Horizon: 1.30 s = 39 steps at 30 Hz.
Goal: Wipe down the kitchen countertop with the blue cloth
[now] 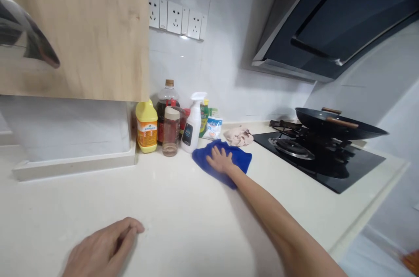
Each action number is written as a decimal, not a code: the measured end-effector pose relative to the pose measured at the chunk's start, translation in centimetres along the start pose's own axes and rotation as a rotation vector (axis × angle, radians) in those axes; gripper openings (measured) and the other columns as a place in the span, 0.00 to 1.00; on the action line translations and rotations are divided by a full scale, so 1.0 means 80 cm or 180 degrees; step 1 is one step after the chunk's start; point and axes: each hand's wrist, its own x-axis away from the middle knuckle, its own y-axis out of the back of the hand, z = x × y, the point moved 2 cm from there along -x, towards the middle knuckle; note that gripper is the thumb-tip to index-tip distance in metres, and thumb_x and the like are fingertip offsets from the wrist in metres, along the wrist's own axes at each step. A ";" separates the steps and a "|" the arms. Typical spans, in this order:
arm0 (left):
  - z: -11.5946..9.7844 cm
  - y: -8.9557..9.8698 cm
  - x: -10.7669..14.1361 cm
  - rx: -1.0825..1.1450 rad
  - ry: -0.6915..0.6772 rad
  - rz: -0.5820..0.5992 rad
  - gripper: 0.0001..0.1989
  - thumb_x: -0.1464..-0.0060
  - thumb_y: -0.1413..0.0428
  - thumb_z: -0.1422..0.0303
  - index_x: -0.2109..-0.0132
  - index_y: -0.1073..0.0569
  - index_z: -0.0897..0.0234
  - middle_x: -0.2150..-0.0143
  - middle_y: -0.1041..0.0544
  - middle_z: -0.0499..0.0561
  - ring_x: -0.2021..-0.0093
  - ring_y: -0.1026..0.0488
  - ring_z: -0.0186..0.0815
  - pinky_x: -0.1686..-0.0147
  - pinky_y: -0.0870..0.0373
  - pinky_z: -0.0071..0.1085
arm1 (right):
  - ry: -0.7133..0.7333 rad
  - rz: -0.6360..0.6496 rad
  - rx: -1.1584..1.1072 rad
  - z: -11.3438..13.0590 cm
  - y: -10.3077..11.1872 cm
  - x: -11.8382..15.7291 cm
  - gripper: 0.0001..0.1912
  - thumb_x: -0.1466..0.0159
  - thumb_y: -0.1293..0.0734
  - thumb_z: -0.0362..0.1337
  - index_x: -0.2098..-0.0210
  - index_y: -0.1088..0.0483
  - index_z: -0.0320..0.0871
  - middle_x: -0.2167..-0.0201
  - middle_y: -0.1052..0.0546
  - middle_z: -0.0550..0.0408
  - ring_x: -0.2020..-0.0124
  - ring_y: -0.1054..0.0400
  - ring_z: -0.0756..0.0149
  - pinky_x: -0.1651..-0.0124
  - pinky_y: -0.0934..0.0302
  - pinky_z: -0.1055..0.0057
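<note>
My right hand [221, 161] lies flat on a blue cloth [240, 161], fingers spread and pressing it to the white countertop [183, 207]. The cloth is spread out with a rumpled edge, close to the foot of a white spray bottle [193, 126]. In the lower left, my left hand [104, 248] rests on the countertop with its fingers curled and the thumb tip near the index finger. Nothing shows in it. Small pale specks lie beside its fingertips. Behind the blue cloth is a crumpled beige cloth [239, 136].
Along the wall stand a yellow jug [146, 127], a dark sauce bottle [168, 93], a clear tumbler [170, 133], a green bottle [204, 119] and a white-blue packet [214, 127]. At right, a wok [340, 125] sits on a black gas stove [330, 176] under a range hood [327, 23]. A wooden cabinet [81, 32] overhangs the left.
</note>
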 end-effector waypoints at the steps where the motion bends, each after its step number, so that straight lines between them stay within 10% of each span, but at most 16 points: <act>1: -0.002 0.002 0.001 0.0005 0.0024 0.0010 0.22 0.41 0.63 0.52 0.56 0.26 0.48 0.74 0.26 0.44 0.68 0.27 0.37 0.67 0.36 0.30 | 0.0191 0.0024 0.0019 0.003 0.000 0.004 0.37 0.32 0.56 0.54 0.30 0.59 0.39 0.30 0.62 0.49 0.32 0.70 0.39 0.38 0.69 0.34; 26: 0.008 0.014 0.029 0.0411 -0.0908 -0.0441 0.20 0.41 0.59 0.60 0.55 0.24 0.54 0.52 0.22 0.47 0.52 0.27 0.39 0.57 0.36 0.32 | 0.2661 0.0185 -0.0354 0.043 0.015 0.369 0.35 0.32 0.45 0.46 0.30 0.62 0.49 0.30 0.57 0.52 0.30 0.68 0.54 0.33 0.71 0.45; 31: 0.001 0.012 0.034 0.0343 -0.0792 -0.0517 0.19 0.41 0.60 0.60 0.56 0.25 0.53 0.55 0.22 0.47 0.55 0.27 0.38 0.60 0.37 0.31 | 0.2281 0.0086 -0.0453 -0.003 0.014 0.357 0.33 0.32 0.45 0.45 0.31 0.56 0.47 0.31 0.55 0.51 0.30 0.66 0.55 0.32 0.69 0.48; 39: -0.006 0.009 0.021 0.0282 -0.0516 -0.0278 0.18 0.40 0.60 0.58 0.60 0.27 0.52 0.61 0.22 0.45 0.60 0.27 0.37 0.63 0.41 0.31 | 0.1806 -0.0127 -0.0181 -0.043 -0.001 0.229 0.35 0.32 0.52 0.53 0.31 0.55 0.42 0.30 0.56 0.50 0.30 0.67 0.56 0.32 0.68 0.50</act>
